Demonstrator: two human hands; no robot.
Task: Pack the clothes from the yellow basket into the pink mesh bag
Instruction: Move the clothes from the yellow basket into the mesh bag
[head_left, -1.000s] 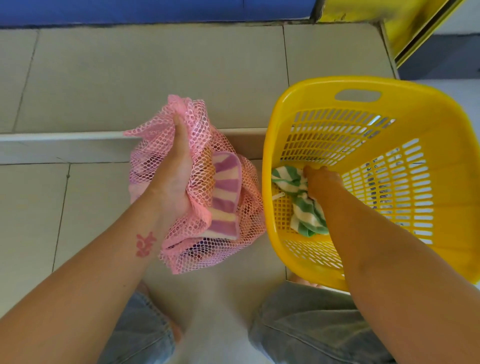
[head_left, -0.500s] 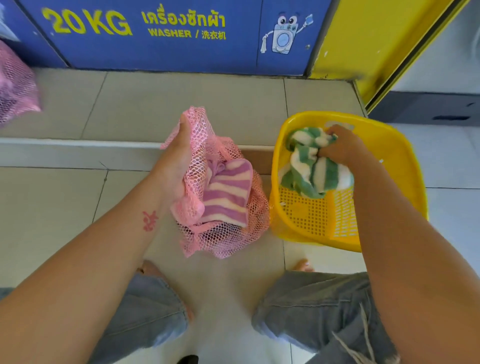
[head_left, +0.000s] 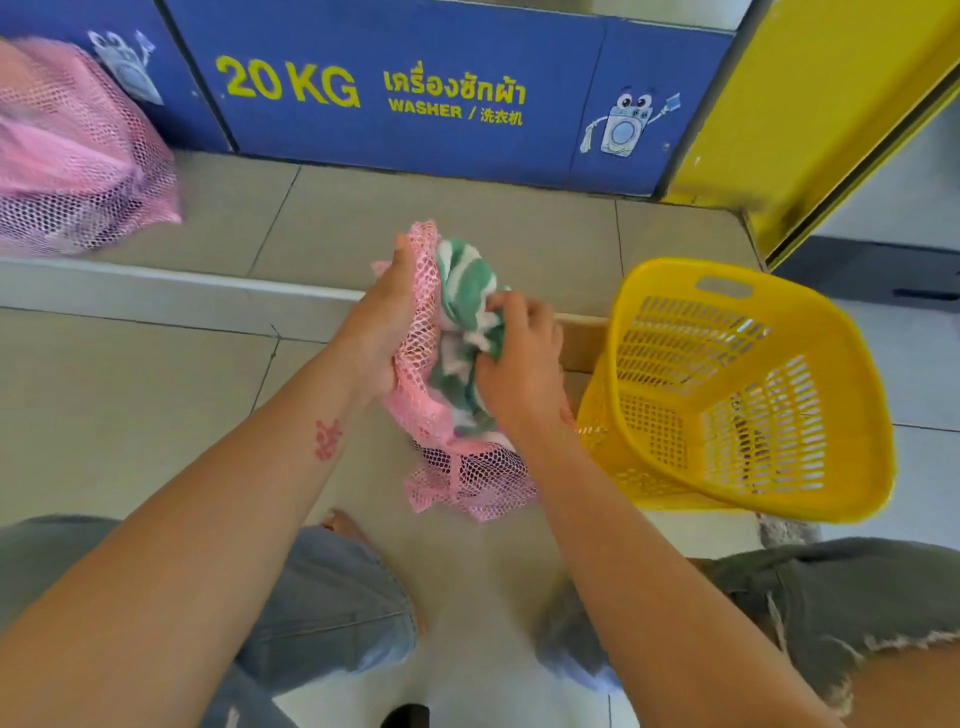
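Observation:
My left hand (head_left: 382, 325) grips the rim of the pink mesh bag (head_left: 462, 478) and holds its mouth up above the tiled floor. My right hand (head_left: 519, 358) is closed on a green and white striped cloth (head_left: 465, 296), which sits in the bag's mouth, partly inside. To the right the yellow basket (head_left: 810, 499) stands on the floor, tilted toward me, and no clothes show inside it. The bag's lower part holds other fabric, seen dimly through the mesh.
A second filled pink mesh bag (head_left: 67, 171) lies on the raised tile step at far left. Blue washer panels marked 20 KG (head_left: 415, 98) run along the back, with a yellow panel (head_left: 810, 130) at right. My knees in jeans frame the bottom.
My right hand lifted the striped cloth out of the basket and carried it left into the bag's mouth. The left hand kept hold of the bag. The view has pulled back.

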